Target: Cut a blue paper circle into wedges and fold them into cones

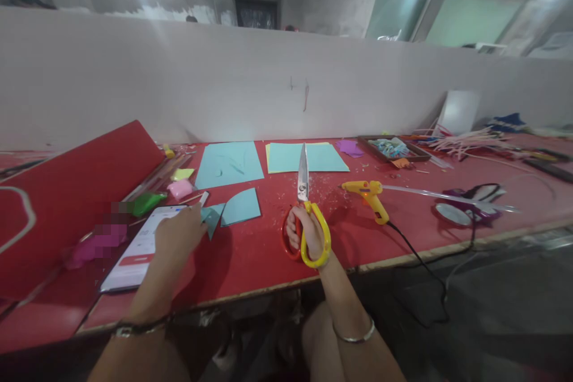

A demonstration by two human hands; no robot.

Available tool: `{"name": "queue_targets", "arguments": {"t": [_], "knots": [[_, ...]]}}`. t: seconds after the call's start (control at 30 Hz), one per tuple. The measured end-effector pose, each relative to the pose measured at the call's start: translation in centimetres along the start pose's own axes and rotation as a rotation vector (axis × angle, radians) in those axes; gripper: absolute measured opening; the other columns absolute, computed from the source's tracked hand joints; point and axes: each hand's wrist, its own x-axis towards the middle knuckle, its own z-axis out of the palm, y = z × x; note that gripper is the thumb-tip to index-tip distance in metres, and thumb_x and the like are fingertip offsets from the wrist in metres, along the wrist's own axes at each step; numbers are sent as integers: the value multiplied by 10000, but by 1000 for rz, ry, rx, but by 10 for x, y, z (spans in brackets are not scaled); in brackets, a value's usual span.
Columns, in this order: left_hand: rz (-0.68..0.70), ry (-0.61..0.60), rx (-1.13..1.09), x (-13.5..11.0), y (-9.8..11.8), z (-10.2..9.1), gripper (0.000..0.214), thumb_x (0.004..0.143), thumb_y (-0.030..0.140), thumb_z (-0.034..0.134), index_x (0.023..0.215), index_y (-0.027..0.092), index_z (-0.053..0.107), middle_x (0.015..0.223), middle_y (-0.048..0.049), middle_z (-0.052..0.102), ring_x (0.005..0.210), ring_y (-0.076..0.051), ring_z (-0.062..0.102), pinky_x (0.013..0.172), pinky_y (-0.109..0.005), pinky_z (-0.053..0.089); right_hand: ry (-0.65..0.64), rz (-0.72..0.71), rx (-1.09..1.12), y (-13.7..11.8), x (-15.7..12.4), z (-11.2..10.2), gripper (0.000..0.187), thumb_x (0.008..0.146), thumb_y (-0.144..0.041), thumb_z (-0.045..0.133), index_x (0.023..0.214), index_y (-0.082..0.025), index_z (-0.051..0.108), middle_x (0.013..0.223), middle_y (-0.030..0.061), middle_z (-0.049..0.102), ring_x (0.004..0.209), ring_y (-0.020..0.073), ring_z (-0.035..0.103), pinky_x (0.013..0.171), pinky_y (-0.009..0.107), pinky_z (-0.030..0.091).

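My right hand [308, 230] is wrapped round the handles of a pair of scissors [303, 176], one handle loop yellow and the other red. The scissor blades point away from me and look closed together. My left hand [181, 230] is over the phone's right edge, its fingertips pinched on a small pointed scrap of blue-green paper [213, 221]. Just right of that scrap lies a cut piece of the same paper [242, 207] with one curved edge. The phone [134, 250], its screen lit, lies partly under my left hand and forearm.
Behind are a light blue sheet [230, 162] and stacked blue and yellow sheets [308, 158]. A yellow glue gun [369, 197] with a black cord lies right of the scissors. Farther right are a brown tray [421, 156] and pink strips [470, 143]. A red board [85, 191] stands left.
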Motion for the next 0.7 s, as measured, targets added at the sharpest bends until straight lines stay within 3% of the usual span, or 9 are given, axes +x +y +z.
{"name": "queue_targets", "arguments": {"t": [0.1, 0.23, 0.3, 0.43, 0.57, 0.7], "knots": [[-10, 17, 40, 0, 5, 7, 465, 797, 240, 371, 1225, 84, 465, 1049, -213, 597, 962, -340, 596, 756, -452, 468, -5, -4, 1, 2, 1, -2, 331, 697, -448, 548, 538, -195, 405, 353, -94, 343, 270, 34, 274, 281, 154, 214], [210, 16, -1, 11, 19, 23, 528, 784, 302, 468, 1289, 152, 434, 1298, -158, 494, 1254, -297, 401, 978, -402, 380, -14, -7, 0, 3, 2, -3, 328, 711, -448, 544, 553, -196, 407, 358, -95, 343, 274, 35, 273, 286, 156, 210], [311, -19, -47, 19, 26, 29, 562, 788, 359, 494, 1308, 158, 425, 1351, -158, 457, 1273, -302, 382, 1022, -429, 331, -11, 2, -1, 3, 2, -3, 331, 709, -454, 539, 551, -196, 404, 361, -93, 348, 274, 34, 270, 285, 156, 206], [365, -89, -41, 36, 37, 25, 687, 765, 496, 520, 1339, 139, 393, 1417, -202, 360, 1306, -352, 321, 1038, -510, 266, 7, 9, -12, 2, 2, -2, 334, 697, -469, 537, 551, -199, 406, 369, -89, 361, 277, 35, 275, 283, 157, 209], [442, -174, -49, 48, 40, 14, 542, 766, 439, 539, 1234, 165, 520, 1310, -164, 514, 1194, -297, 484, 973, -420, 377, 16, 8, -2, 4, 2, -3, 331, 693, -471, 546, 567, -199, 405, 388, -88, 374, 283, 35, 281, 284, 158, 210], [474, -184, -54, 53, 37, 14, 447, 802, 448, 477, 1144, 181, 585, 1260, -164, 558, 1133, -298, 533, 914, -425, 421, 9, 5, 7, 5, 3, -4, 325, 705, -462, 543, 575, -200, 400, 389, -88, 379, 283, 38, 288, 284, 158, 210]]}}
